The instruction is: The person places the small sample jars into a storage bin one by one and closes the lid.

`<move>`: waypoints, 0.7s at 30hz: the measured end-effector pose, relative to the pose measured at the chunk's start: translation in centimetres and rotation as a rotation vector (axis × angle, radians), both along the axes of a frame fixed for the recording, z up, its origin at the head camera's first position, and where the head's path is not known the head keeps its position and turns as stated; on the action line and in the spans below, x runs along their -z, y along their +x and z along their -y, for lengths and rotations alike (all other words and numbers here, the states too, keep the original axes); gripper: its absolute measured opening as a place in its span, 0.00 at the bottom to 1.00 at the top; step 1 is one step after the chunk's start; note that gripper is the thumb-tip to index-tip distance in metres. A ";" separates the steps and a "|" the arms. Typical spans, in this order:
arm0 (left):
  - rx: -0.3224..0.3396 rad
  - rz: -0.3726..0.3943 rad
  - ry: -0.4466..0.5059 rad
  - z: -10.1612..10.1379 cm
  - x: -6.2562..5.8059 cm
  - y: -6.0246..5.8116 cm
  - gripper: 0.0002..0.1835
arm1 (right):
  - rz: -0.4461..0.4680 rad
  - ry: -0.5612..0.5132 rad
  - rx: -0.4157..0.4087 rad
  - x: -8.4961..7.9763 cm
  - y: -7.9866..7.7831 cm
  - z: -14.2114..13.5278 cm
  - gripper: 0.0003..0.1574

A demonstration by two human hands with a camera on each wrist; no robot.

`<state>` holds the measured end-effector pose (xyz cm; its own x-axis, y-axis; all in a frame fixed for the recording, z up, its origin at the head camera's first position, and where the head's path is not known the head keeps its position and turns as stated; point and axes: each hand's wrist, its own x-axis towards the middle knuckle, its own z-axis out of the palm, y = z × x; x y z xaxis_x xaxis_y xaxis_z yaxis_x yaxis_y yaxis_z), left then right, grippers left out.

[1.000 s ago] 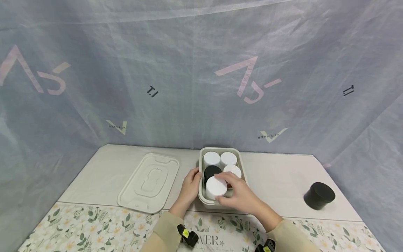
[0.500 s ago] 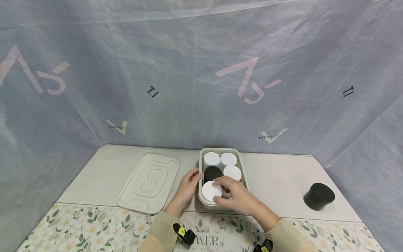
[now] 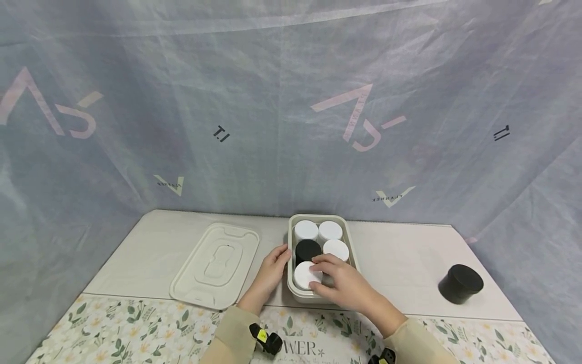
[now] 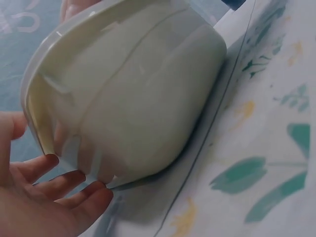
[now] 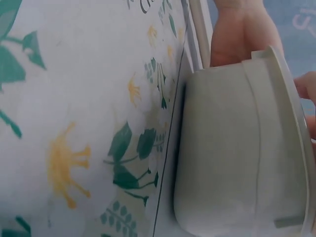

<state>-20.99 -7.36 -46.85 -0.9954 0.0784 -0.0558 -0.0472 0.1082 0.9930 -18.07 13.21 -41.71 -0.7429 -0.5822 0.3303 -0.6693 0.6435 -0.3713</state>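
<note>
Only the head view is showing the inside of the box [image 3: 311, 298]: a white jar [image 3: 304, 276] is sitting in it under the right hand's [image 3: 343, 284] fingertips, a black jar [image 3: 307, 251] and three other white jars [image 3: 306, 230] standing beyond it. The left wrist view is revealing the left hand's [image 3: 270, 271] fairly straight fingers touching the outer wall, the thumb lying apart from them. The right hand's thumb and fingers are standing a little apart, touching the white jar's top; whether they are pinching it, I cannot tell. On the bench [image 3: 400, 263], a lid [image 3: 215, 265] is lying left of the left hand, and a second black jar [image 3: 461, 284] is standing well right of the right hand.
</note>
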 end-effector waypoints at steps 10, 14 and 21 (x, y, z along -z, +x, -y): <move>0.058 -0.010 0.054 0.1 -0.3 0.3 0.29 | -0.220 -0.171 0.088 0.2 -0.6 -2.6 0.17; 0.065 -0.033 0.060 0.2 0.0 0.4 0.29 | -0.236 -0.179 0.131 0.4 -0.6 -4.0 0.19; 0.048 -0.042 0.064 0.2 0.4 0.5 0.29 | -0.178 -0.187 0.249 0.6 -0.5 -6.8 0.23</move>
<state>-20.47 -7.54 -47.28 -0.9918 0.1279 -0.0079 -0.0021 0.0453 0.9990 -18.52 20.01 -42.30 -0.7757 -0.3076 0.5511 -0.5653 0.7270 -0.3899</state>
